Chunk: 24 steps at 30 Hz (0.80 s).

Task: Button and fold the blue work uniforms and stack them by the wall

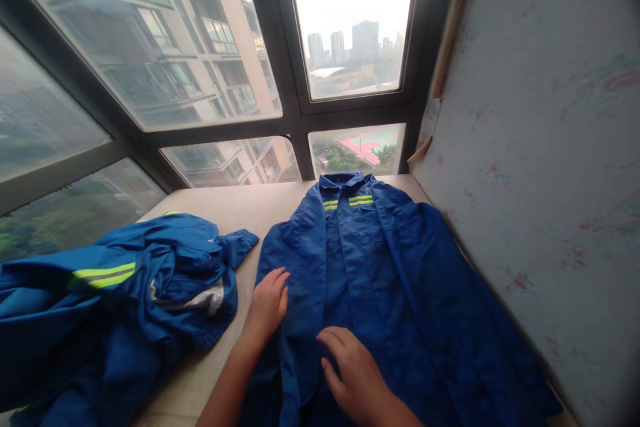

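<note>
A blue work jacket [357, 267] lies front up on the pale ledge, its collar toward the window and yellow-green striped bands across the chest. The sleeve on its left side is laid inward over the front. My left hand [270, 300] is at the outer edge of that sleeve, fingers stretched out and thumb apart. Over the lower middle of the jacket is my right hand [353, 370], its fingers loosely bent with the thumb apart. Neither hand grips the cloth; whether they touch it I cannot tell.
A second blue garment [165, 280] with yellow-green and grey bands lies crumpled at the left. Dark-framed windows [295, 107] rise behind the pale ledge [240, 203]. A flower-patterned wall [530, 147] runs along the right side, close to the jacket.
</note>
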{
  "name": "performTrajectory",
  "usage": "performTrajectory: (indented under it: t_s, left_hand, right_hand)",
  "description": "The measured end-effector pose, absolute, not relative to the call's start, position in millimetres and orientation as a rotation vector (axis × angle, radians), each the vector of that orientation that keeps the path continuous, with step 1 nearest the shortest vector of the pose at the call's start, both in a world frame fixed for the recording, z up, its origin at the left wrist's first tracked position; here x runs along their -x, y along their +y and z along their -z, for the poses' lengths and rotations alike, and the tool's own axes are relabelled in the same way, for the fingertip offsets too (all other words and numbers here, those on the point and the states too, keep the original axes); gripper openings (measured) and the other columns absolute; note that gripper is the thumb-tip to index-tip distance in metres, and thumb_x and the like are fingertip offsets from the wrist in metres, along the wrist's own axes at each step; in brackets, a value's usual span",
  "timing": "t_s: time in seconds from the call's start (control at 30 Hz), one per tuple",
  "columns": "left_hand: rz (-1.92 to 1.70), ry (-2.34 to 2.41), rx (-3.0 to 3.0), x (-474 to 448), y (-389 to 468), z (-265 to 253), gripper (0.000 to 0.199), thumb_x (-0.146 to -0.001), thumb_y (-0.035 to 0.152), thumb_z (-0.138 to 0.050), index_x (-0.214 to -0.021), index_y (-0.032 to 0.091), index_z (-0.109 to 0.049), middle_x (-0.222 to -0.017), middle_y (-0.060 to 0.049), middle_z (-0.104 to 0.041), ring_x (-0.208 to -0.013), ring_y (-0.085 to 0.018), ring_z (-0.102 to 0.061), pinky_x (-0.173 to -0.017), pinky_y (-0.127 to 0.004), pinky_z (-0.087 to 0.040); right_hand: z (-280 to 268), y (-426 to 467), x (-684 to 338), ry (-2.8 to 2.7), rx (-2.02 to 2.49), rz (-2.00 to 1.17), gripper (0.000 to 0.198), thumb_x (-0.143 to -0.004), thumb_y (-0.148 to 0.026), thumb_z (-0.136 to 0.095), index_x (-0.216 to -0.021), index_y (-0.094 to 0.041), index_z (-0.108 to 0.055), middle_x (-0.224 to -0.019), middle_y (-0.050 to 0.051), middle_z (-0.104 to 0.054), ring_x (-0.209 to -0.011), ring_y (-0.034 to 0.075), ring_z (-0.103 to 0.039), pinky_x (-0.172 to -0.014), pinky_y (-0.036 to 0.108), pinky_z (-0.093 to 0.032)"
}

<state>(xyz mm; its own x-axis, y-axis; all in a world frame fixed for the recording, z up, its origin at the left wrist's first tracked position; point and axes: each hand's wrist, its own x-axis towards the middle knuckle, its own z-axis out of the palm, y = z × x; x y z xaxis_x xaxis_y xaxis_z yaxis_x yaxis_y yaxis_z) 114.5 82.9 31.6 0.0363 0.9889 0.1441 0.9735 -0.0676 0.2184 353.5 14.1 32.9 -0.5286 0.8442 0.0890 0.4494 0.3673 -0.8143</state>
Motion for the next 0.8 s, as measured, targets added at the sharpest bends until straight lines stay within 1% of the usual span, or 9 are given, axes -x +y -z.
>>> performTrajectory:
  t_s: [0.1,0.2,0.33,0.43,0.5,0.53,0.57,0.67,0.8]
  left_hand:
    - [-0.283,2.153,-2.33,-123,139,-23,0.046,-0.089,0.013,-0.036,-0.129,0.013,-0.058,-0.139,-0.013,-0.055,-0.131,-0.024,-0.049,-0.113,-0.038,-0.034]
    - [-0.263,2.219,-2.314,-117,191,-12,0.048,-0.089,0.014,-0.038,-0.135,0.008,-0.053,-0.145,-0.016,-0.049,-0.136,-0.027,-0.042,-0.115,-0.042,-0.03]
    - [-0.256,2.413,-2.123,-86,234,4,0.047,-0.091,0.024,-0.04,-0.134,0.007,-0.053,-0.142,-0.021,-0.051,-0.131,-0.033,-0.046,-0.108,-0.052,-0.036]
    - [-0.266,2.488,-2.03,-68,239,18,0.045,-0.094,0.032,-0.038,-0.133,0.015,-0.054,-0.142,-0.017,-0.052,-0.13,-0.033,-0.047,-0.107,-0.057,-0.034]
    - [-0.287,2.512,-2.026,-63,236,26,0.046,-0.095,0.035,-0.037,-0.133,0.016,-0.054,-0.146,-0.016,-0.048,-0.134,-0.034,-0.042,-0.109,-0.059,-0.03]
    - [-0.299,2.52,-2.032,-62,234,29,0.047,-0.095,0.036,-0.037,-0.134,0.016,-0.053,-0.147,-0.017,-0.046,-0.136,-0.035,-0.04,-0.109,-0.059,-0.028]
    - [-0.311,2.524,-2.04,-62,232,31,0.047,-0.095,0.036,-0.037,-0.135,0.015,-0.053,-0.148,-0.017,-0.046,-0.136,-0.035,-0.039,-0.11,-0.058,-0.028]
    - [-0.341,2.512,-2.072,-62,230,33,0.046,-0.097,0.035,-0.033,-0.132,0.015,-0.055,-0.143,-0.015,-0.052,-0.131,-0.029,-0.046,-0.109,-0.048,-0.034]
    - [-0.358,2.508,-2.077,-58,231,35,0.043,-0.098,0.031,-0.031,-0.129,0.017,-0.058,-0.137,-0.01,-0.058,-0.126,-0.025,-0.051,-0.106,-0.042,-0.037]
  right_hand:
    - [-25,27,-348,-2.361,0.962,-0.951,0.059,-0.083,-0.023,-0.057,-0.141,-0.027,-0.048,-0.153,0.005,-0.039,-0.142,0.027,-0.033,-0.117,0.046,-0.025]
    - [-7,30,-344,-2.516,0.926,-0.884,0.057,-0.091,-0.035,-0.053,-0.146,-0.025,-0.04,-0.156,0.007,-0.033,-0.144,0.027,-0.028,-0.119,0.051,-0.018]
    - [15,22,-340,-2.58,1.015,-0.747,0.049,-0.092,-0.05,-0.051,-0.13,-0.019,-0.056,-0.147,0.011,-0.047,-0.135,0.031,-0.044,-0.114,0.05,-0.031]
    - [11,30,-336,-2.558,1.158,-0.686,0.027,-0.09,-0.043,-0.057,-0.101,-0.021,-0.067,-0.115,0.007,-0.071,-0.106,0.026,-0.065,-0.102,0.043,-0.044]
    - [-2,56,-328,-2.521,1.232,-0.654,0.016,-0.091,-0.034,-0.055,-0.092,-0.022,-0.067,-0.093,0.003,-0.074,-0.088,0.021,-0.068,-0.09,0.036,-0.05]
    - [-11,76,-321,-2.499,1.237,-0.629,0.016,-0.093,-0.031,-0.052,-0.093,-0.023,-0.066,-0.089,0.002,-0.073,-0.085,0.02,-0.067,-0.086,0.033,-0.051]
    - [-20,100,-313,-2.475,1.202,-0.596,0.017,-0.094,-0.029,-0.05,-0.099,-0.024,-0.066,-0.094,0.002,-0.072,-0.087,0.019,-0.067,-0.083,0.03,-0.051]
    - [-43,186,-280,-2.395,1.091,-0.428,0.023,-0.096,-0.029,-0.051,-0.116,-0.023,-0.062,-0.119,0.006,-0.065,-0.106,0.019,-0.061,-0.094,0.032,-0.048]
    - [-50,281,-246,-2.35,1.122,-0.349,0.037,-0.094,-0.037,-0.059,-0.125,-0.017,-0.056,-0.126,0.009,-0.058,-0.106,0.022,-0.06,-0.09,0.044,-0.052]
